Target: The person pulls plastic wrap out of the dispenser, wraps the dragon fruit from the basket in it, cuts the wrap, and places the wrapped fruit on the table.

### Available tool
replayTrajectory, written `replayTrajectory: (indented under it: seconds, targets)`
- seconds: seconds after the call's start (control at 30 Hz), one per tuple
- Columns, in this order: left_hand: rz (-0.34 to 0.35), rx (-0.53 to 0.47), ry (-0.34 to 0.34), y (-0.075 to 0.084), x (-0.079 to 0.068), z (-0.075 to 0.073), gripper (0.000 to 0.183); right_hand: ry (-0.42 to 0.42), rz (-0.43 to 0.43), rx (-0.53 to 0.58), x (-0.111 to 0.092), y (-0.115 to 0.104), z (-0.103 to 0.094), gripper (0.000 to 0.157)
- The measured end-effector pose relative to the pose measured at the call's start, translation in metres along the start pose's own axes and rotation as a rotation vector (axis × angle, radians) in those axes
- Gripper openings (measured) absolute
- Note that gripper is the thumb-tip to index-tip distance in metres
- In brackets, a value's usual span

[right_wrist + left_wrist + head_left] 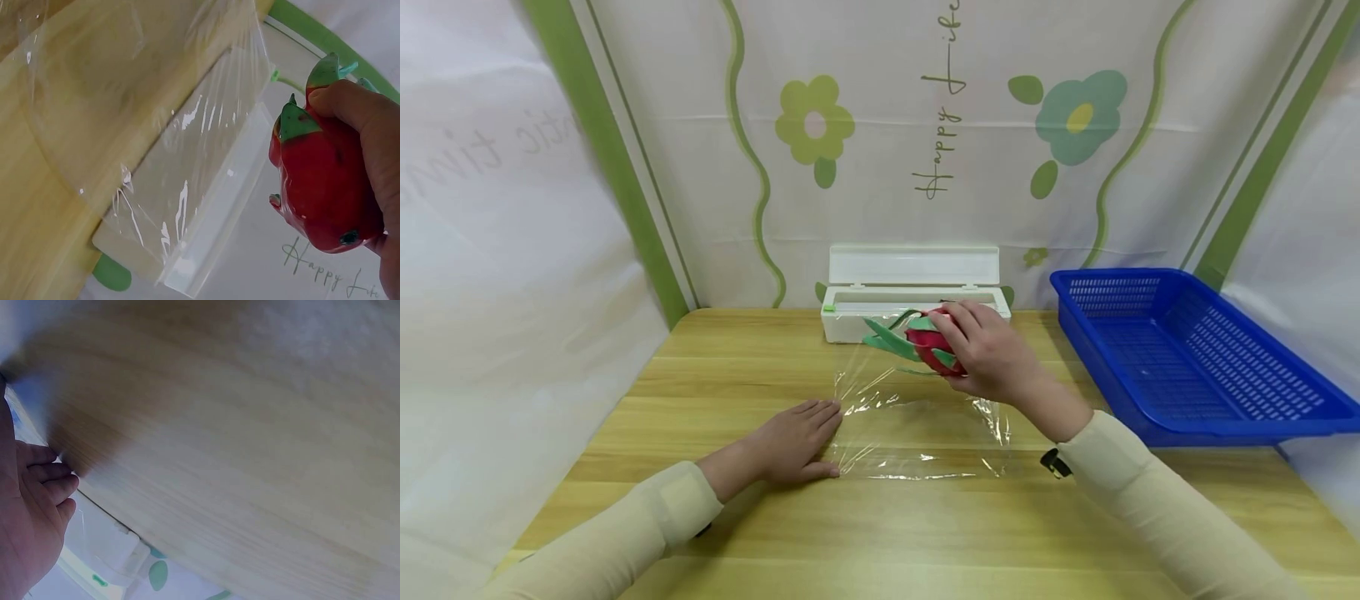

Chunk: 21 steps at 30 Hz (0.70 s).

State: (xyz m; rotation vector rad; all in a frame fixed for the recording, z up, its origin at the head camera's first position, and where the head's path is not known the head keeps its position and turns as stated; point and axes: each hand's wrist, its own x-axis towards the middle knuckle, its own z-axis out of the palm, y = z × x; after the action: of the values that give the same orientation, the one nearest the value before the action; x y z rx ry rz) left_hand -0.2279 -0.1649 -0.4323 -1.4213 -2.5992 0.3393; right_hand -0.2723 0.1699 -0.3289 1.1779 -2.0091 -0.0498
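My right hand point(1000, 354) grips a red dragon fruit point(928, 343) with green leafy scales, raised over the clear cling film point(917, 437). In the right wrist view the thumb and fingers curl round the fruit point(328, 187). The film stretches from a white cling film dispenser box point(846, 327) toward me over the table, wrinkled at both sides. Beside the film's left edge, my left hand point(797, 442) rests palm down on the table, fingers extended, fingertips right at the edge. The left wrist view catches several fingers of that hand point(37, 500) at its left side.
The dispenser's lid point(913, 265) stands open at the table's back edge. A blue plastic basket point(1093, 379) with slotted walls sits at the right. The wooden table point(887, 533) lies between white patterned curtains point(880, 200) at the back and sides.
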Motion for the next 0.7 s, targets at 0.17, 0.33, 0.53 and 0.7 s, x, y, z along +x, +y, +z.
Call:
replayTrajectory:
  seconds: [0.17, 0.33, 0.53, 0.7]
  targets:
    - [-0.003, -0.001, -0.004, 0.0, 0.0, 0.0, 0.079, 0.007, -0.021, 0.024, 0.002, -0.007, 0.015, 0.082]
    - [-0.006, -0.007, -0.006, 0.0, 0.0, -0.001, 0.079, -0.008, -0.019, 0.082, 0.003, -0.014, 0.027, 0.083]
    - [-0.008, -0.009, -0.014, 0.0, 0.0, -0.002, 0.079, -0.04, -0.034, 0.088, 0.002, -0.021, 0.039, 0.085]
    - [-0.008, -0.001, -0.025, 0.0, 0.0, -0.002, 0.079, -0.097, -0.024, 0.102, -0.001, -0.024, 0.047, 0.09]
